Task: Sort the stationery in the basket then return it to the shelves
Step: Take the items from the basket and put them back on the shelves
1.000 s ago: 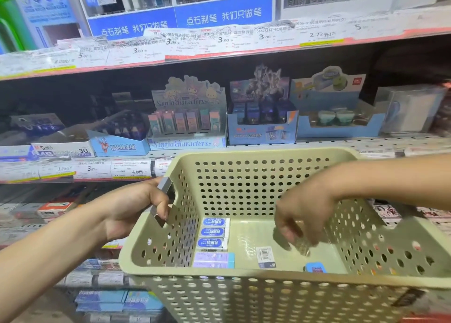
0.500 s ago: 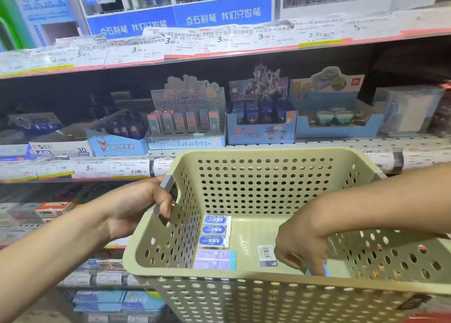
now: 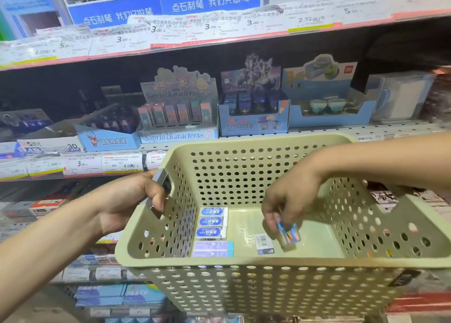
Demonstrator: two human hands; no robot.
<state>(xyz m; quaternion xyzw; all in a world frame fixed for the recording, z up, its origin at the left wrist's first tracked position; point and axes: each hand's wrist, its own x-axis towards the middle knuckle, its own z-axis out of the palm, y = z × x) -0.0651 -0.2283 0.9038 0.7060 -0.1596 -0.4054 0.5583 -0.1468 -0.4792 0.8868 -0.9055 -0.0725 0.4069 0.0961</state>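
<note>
Right hand (image 3: 284,200) now lifted off basket (image 3: 244,261) floor, pinching small blue eraser (image 3: 289,235). Left hand (image 3: 136,196) grips basket's left handle. Keep basket level; lift eraser clear of rim.

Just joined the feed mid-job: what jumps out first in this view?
A big pale green perforated basket fills the foreground, held at its left handle by the left hand. Inside it, the right hand pinches a small blue holographic eraser just above the basket floor. Along the left wall lie three blue-and-white erasers in a column, with lilac ones nearer the camera.
</note>
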